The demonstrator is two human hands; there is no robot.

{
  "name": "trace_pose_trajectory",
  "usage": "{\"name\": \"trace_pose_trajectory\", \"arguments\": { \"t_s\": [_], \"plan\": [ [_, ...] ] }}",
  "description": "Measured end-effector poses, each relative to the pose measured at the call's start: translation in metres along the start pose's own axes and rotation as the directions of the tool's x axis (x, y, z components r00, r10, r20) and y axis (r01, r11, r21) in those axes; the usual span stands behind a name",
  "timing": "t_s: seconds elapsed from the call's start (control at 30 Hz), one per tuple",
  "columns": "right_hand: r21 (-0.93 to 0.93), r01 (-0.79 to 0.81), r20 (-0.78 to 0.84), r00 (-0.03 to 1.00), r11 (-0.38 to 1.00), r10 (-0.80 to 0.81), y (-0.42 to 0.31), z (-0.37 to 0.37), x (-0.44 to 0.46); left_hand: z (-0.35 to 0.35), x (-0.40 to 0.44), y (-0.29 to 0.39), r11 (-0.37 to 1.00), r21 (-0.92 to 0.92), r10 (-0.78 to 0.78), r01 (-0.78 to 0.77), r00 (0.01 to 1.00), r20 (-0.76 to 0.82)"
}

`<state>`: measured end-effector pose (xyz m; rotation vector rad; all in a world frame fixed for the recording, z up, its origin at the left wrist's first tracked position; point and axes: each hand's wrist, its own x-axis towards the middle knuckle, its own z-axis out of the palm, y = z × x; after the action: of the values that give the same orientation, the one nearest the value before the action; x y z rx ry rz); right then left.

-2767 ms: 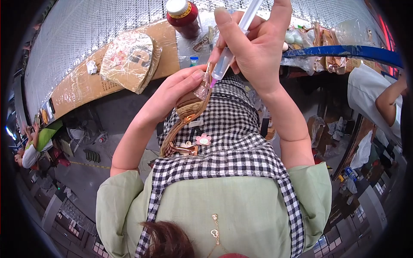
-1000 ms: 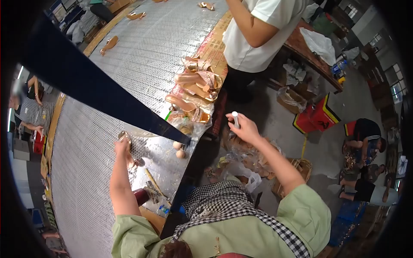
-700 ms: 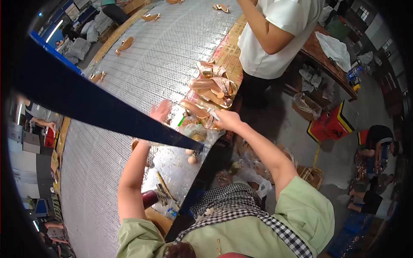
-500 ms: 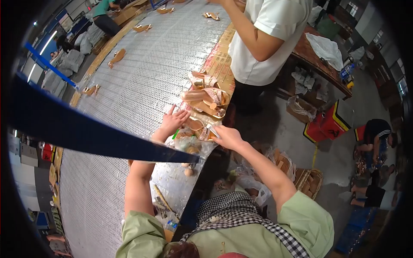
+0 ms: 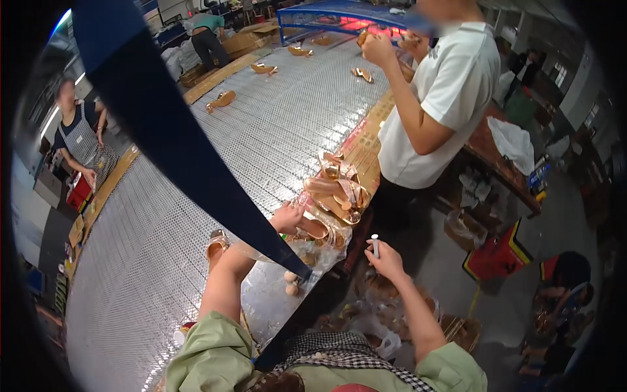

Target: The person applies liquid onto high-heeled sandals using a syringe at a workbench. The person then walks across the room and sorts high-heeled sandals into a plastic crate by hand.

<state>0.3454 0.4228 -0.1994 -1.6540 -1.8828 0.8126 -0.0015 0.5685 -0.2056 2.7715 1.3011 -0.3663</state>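
Left hand (image 5: pixel 287 217): centre, at a rose-gold strapped sandal (image 5: pixel 315 228); grip cannot be told.
Right hand (image 5: pixel 386 259): right of centre, grasping a slim pale tube with a white disc top (image 5: pixel 375 247).
Metallic sandal pile (image 5: pixel 336 193): just above that sandal.

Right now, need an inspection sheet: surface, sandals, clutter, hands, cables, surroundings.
Surface: textured, shiny table; printed cardboard along one edge.
Job's things: gold sandals piled near the edge, more scattered farther off; syringe-like tool.
Clutter: two small balls, crumpled clear plastic.
Hands: left hand at the pile's near end, grip unclear; right hand holds the tool beyond the edge.
Cables: nothing seen.
Surroundings: dark-blue beam crosses the view; co-worker in white nearby; red-and-black bin on the floor.
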Motion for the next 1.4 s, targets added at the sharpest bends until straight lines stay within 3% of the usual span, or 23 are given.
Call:
{"name": "trace_pose_trajectory", "arguments": {
  "t_s": [0.1, 0.17, 0.3, 0.37, 0.43, 0.5, 0.53, 0.57, 0.6, 0.63, 0.7, 0.73, 0.8, 0.83, 0.87, 0.9, 0.93, 1.0, 1.03, 1.13, 1.17, 1.23, 1.4],
  "plan": [
    [-0.012, 0.097, -0.05, 0.994, 0.995, -0.098, 0.005, 0.002, 0.0, -0.012, -0.004, -0.002, 0.974, -0.222, 0.017, -0.051, 0.988, -0.155],
    [0.077, 0.063, -0.033, 0.998, 0.995, -0.06, -0.008, -0.004, -0.002, -0.025, -0.009, -0.003, 0.978, -0.188, -0.113, 0.084, 0.983, -0.147],
    [0.21, -0.038, -0.008, 0.999, 0.977, 0.041, -0.02, -0.017, -0.01, -0.041, -0.041, -0.026, 0.955, -0.294, -0.191, 0.048, 0.856, -0.48],
    [0.219, -0.009, -0.045, 0.999, 0.976, 0.019, -0.016, -0.017, -0.015, -0.054, -0.064, -0.032, 0.889, -0.431, -0.328, 0.156, 0.874, -0.359],
    [0.232, 0.013, -0.097, 0.995, 0.973, 0.009, -0.015, -0.018, -0.018, -0.019, -0.092, -0.054, 0.679, -0.707, -0.557, 0.199, 0.766, -0.32],
    [0.319, 0.008, -0.119, 0.992, 0.948, 0.031, -0.014, -0.018, -0.021, 0.044, -0.116, -0.09, 0.302, -0.952, -0.762, 0.05, 0.612, -0.21],
    [0.338, 0.016, -0.149, 0.988, 0.941, 0.036, -0.015, -0.02, -0.024, -0.006, -0.135, -0.058, 0.15, -0.985, -0.739, -0.081, 0.653, -0.166],
    [0.359, 0.022, -0.181, 0.982, 0.933, 0.047, -0.016, -0.02, -0.026, -0.005, -0.153, -0.062, 0.106, -0.991, -0.728, -0.086, 0.672, -0.136],
    [0.341, 0.032, -0.238, 0.97, 0.94, 0.053, -0.02, -0.023, -0.029, -0.053, -0.178, -0.022, -0.12, -0.993, -0.753, -0.017, 0.654, 0.08],
    [0.338, 0.048, -0.294, 0.954, 0.94, 0.057, -0.026, -0.025, -0.034, -0.04, -0.193, -0.02, -0.295, -0.911, -0.693, -0.289, 0.721, -0.004],
    [0.342, 0.107, -0.395, 0.918, 0.934, 0.039, -0.035, -0.03, -0.04, -0.05, -0.225, 0.002, -0.421, -0.831, -0.645, -0.363, 0.764, -0.007],
    [0.365, 0.11, -0.433, 0.899, 0.924, 0.064, -0.049, -0.035, -0.047, -0.064, -0.245, 0.024, -0.468, -0.822, -0.704, -0.325, 0.699, 0.125],
    [0.181, 0.112, -0.621, 0.784, 0.977, 0.025, -0.053, -0.029, -0.055, -0.09, -0.277, 0.069, -0.556, -0.775, -0.65, -0.299, 0.737, 0.182],
    [0.218, 0.14, -0.685, 0.726, 0.966, 0.049, -0.057, -0.026, -0.063, -0.067, -0.282, 0.067, -0.173, -0.935, -0.654, -0.31, 0.746, -0.127],
    [0.179, 0.16, -0.747, 0.664, 0.971, 0.028, -0.072, -0.033, -0.078, -0.043, -0.288, 0.065, 0.35, -0.888, -0.584, -0.298, 0.672, -0.456],
    [0.125, 0.197, -0.808, 0.588, 0.973, -0.015, -0.08, -0.035, -0.089, -0.039, -0.293, 0.08, 0.698, -0.663, -0.462, -0.27, 0.537, -0.706],
    [0.112, 0.235, -0.831, 0.556, 0.966, -0.039, -0.085, -0.037, -0.101, -0.036, -0.303, 0.088, 0.255, -0.837, -0.642, -0.484, 0.562, -0.521],
    [0.154, 0.289, -0.835, 0.549, 0.945, -0.032, -0.102, -0.042, -0.131, -0.073, -0.325, 0.134, -0.133, -0.833, -0.629, -0.537, 0.695, -0.348],
    [0.208, 0.306, -0.821, 0.57, 0.929, -0.004, -0.109, -0.045, -0.148, -0.091, -0.336, 0.156, -0.319, -0.786, -0.612, -0.529, 0.749, -0.255],
    [0.22, 0.322, -0.822, 0.569, 0.921, -0.003, -0.118, -0.038, -0.188, -0.08, -0.333, 0.171, -0.611, -0.649, -0.597, -0.453, 0.802, 0.003],
    [0.24, 0.329, -0.8, 0.6, 0.913, -0.006, -0.12, -0.037, -0.199, -0.059, -0.326, 0.162, -0.676, -0.613, -0.41, -0.41, 0.9, -0.15],
    [0.254, 0.317, -0.759, 0.651, 0.914, -0.015, -0.123, -0.042, -0.223, -0.07, -0.333, 0.196, -0.648, -0.7, -0.566, -0.3, 0.805, 0.179],
    [0.388, 0.371, -0.816, 0.563, 0.844, 0.127, -0.116, -0.06, -0.262, -0.101, -0.346, 0.237, -0.555, -0.764, -0.633, -0.328, 0.762, 0.133]
  ]
}}
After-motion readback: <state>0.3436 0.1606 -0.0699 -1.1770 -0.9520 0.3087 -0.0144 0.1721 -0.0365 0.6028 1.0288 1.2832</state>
